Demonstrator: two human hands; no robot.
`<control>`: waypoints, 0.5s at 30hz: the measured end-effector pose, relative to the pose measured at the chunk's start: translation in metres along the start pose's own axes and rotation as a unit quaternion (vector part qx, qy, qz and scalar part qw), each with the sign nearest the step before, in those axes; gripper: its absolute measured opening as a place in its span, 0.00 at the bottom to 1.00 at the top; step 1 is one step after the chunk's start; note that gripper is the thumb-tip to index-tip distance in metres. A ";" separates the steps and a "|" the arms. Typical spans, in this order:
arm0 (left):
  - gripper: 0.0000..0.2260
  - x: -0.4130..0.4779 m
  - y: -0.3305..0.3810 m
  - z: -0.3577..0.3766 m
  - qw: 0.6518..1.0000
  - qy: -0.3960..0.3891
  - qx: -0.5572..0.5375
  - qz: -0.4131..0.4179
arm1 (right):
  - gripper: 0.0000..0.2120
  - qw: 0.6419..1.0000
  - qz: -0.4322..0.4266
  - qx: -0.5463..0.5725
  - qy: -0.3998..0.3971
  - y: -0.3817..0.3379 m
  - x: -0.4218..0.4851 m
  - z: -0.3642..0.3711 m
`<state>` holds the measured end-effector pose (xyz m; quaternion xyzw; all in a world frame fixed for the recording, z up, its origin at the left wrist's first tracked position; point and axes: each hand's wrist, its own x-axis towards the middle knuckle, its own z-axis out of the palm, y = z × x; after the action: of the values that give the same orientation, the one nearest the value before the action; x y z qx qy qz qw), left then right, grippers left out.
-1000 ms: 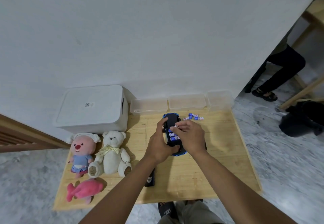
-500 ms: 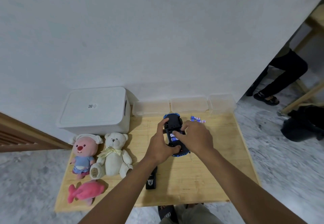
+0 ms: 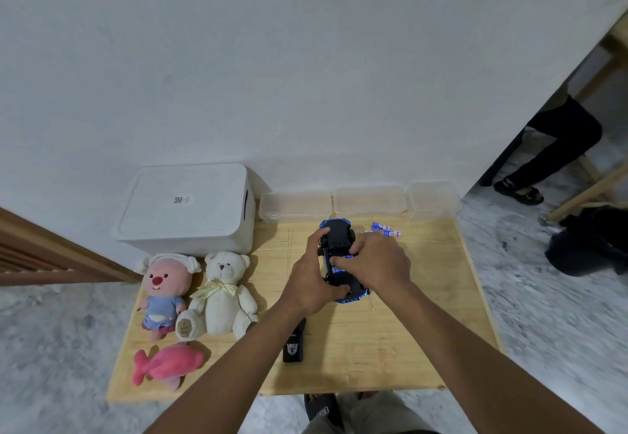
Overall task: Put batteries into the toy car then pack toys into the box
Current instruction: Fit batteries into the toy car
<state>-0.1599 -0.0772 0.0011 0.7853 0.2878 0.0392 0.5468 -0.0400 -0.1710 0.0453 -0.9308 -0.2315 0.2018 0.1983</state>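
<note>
Nearest me, a small black rectangular plastic piece (image 3: 294,348) lies on the pale wooden desk (image 3: 407,331). Beyond it, my left hand (image 3: 311,284) grips the upturned blue-and-black toy car (image 3: 338,245) by its side, I judge to steady it. My right hand (image 3: 377,263) curls its fingers onto the battery bay. Whether they pinch a cell I cannot tell. Spare blue-labelled batteries (image 3: 387,229) lie just past. The lidded white plastic box (image 3: 185,207) waits far left.

Left hand (image 3: 312,277) gripping upturned toy car (image 3: 338,236), right hand (image 3: 377,263) on its underside
</note>
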 end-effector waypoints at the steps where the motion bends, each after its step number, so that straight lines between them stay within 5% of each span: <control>1: 0.51 0.000 0.000 -0.001 1.000 0.000 0.000 -0.001 | 0.19 1.000 0.001 0.003 -0.001 0.000 0.000 0.000; 15: 0.50 -0.004 -0.002 -0.006 1.000 0.009 0.019 0.016 | 0.10 1.000 -0.003 0.008 -0.009 -0.014 -0.012 0.000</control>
<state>-0.1661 -0.0735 0.0023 0.7994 0.2811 0.0492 0.5286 -0.0547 -0.1652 0.0552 -0.9266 -0.2342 0.2112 0.2047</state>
